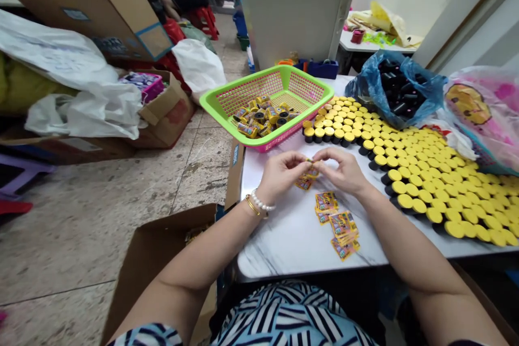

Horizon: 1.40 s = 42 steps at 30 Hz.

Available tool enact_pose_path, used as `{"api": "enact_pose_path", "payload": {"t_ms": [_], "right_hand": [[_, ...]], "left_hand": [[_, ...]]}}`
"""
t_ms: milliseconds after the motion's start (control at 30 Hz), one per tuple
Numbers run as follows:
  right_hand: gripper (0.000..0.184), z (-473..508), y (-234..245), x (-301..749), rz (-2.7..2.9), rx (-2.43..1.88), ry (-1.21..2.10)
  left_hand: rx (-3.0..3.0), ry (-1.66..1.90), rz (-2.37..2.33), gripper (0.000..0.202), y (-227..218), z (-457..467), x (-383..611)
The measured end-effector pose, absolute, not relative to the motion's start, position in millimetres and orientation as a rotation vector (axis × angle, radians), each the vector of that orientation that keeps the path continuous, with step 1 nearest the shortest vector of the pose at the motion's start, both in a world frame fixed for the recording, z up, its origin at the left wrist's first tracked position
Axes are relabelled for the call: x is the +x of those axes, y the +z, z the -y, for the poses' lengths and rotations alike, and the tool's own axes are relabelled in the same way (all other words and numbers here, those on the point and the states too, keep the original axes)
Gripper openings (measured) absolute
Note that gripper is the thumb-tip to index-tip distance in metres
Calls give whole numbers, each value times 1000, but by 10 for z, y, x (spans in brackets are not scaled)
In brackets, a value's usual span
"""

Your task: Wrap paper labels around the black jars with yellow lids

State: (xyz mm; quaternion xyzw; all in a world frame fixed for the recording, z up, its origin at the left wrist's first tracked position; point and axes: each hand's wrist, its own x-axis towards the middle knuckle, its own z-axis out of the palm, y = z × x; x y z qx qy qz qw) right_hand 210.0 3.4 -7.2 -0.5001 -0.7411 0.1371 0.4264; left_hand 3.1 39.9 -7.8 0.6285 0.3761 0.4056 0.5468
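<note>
My left hand (284, 173), with a pearl bracelet and a gold bangle at the wrist, has its thumb and fingers pinched together. Its tips meet those of my right hand (340, 170), also pinched, over a small yellow printed label (306, 179) that the fingers partly hide. Just in front of the hands, a loose group of similar labels (343, 225) lies on the white marbled table (279, 248). Rows of short black cylinders with yellow tops (430, 173) stand close together to the right of my right hand.
Beyond my hands a green-rimmed basket (219, 98) holds several label-wrapped cylinders (263, 114). A blue plastic bag (359, 86) of black pieces stands at the back right, beside a pink printed bag (486, 113). An open cardboard box (158, 248) sits left of the table.
</note>
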Motion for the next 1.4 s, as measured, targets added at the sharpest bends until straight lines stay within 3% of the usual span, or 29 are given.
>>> {"api": "enact_pose_path", "payload": {"t_ms": [167, 433, 600, 733, 900, 1033, 1400], "right_hand": [[26, -289, -143, 2587, 1666, -1885, -405], [19, -379, -262, 2589, 1742, -2057, -623], [20, -371, -257, 2580, 1639, -1911, -398], [36, -257, -126, 2388, 1334, -1413, 294], [36, -93, -16, 2048, 1088, -1044, 935], [37, -52, -66, 1962, 1135, -1072, 932], [32, 73, -58, 1886, 1304, -1225, 621]], "left_hand": [[940, 716, -813, 38, -83, -482, 41], [692, 648, -736, 13, -11, -566, -2], [626, 641, -679, 11, -55, -619, 0], [607, 654, -642, 17, -73, -651, -10], [522, 685, -640, 12, -24, -652, -33], [538, 681, -626, 19, -30, -659, -36], [564, 714, -638, 13, -46, -660, -30]]}}
